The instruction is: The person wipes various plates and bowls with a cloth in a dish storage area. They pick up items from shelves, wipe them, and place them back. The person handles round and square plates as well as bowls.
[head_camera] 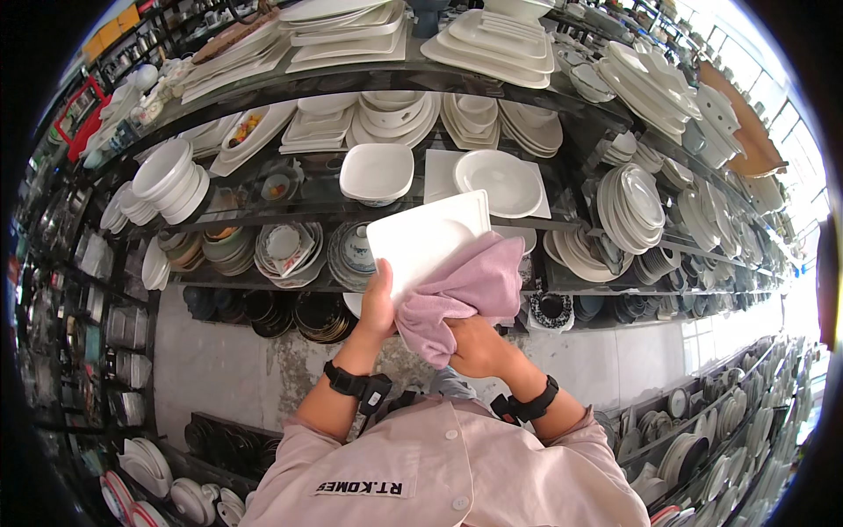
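Note:
A white rectangular plate (425, 240) is held tilted in front of my chest. My left hand (378, 304) grips its lower left edge, with the thumb lying along the near side. Bunched in my right hand (477, 346) is a pink cloth (471, 280), which lies over the plate's lower right part and hides it. The fingers of my right hand are partly covered by the cloth. Just beyond the plate, a white squarish bowl (377, 170) and a white round plate (498, 183) sit on the middle shelf.
Dark shelving (296, 217) spans the front, loaded with stacked dishes. Stacked white platters (494, 49) fill the top level. White bowls (172, 178) are piled at left, and oval plates (630, 207) at right. Low racks of dishes (685, 454) stand behind me on the right.

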{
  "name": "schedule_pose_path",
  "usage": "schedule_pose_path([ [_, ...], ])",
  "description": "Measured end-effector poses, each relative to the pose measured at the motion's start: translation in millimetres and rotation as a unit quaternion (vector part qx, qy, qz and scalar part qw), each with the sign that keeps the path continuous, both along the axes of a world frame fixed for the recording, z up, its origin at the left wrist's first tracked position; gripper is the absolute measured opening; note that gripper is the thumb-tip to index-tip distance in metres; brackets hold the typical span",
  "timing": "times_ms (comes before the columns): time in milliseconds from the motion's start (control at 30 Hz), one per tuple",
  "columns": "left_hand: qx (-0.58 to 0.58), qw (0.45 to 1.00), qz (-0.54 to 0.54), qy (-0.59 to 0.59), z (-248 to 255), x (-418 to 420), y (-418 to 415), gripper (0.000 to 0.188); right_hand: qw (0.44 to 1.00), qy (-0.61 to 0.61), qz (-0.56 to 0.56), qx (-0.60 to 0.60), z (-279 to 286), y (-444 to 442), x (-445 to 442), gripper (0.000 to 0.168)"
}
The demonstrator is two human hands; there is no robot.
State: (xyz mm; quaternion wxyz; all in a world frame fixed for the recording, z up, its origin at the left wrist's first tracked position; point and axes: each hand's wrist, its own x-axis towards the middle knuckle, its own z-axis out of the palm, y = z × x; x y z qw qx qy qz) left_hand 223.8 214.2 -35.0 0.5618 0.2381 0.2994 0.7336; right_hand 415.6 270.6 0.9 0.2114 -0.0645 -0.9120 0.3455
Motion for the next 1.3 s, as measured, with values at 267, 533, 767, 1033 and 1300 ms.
schedule_pose_path([
  [267, 0.004, 1.0, -0.001, 0.008, 0.4, -6.6, -7.8, 0.065, 0.97, -0.017, -0.162, 0.182, 16.4, 18.2, 17.7, 0.054],
  [533, -0.011, 0.998, 0.0, 0.056, -12.8, 16.8, -2.7, 0.056, 0.983, 0.043, -0.142, 0.109, -4.3, 24.4, -2.9, 0.039],
  [767, -0.028, 0.999, 0.014, -0.006, 0.8, 1.5, -1.7, 0.069, 0.995, 0.058, -0.025, 0.083, -13.8, 1.0, 1.4, 0.043],
  [1033, -0.014, 0.999, 0.031, 0.015, 12.9, -12.6, -24.7, 0.073, 0.963, -0.021, -0.216, 0.16, 1.5, 16.4, 33.5, 0.047],
  [1300, -0.044, 0.998, 0.034, -0.017, 14.3, -11.8, -29.8, 0.069, 0.947, 0.127, -0.247, -0.162, -75.6, 66.8, 50.6, 0.039],
])
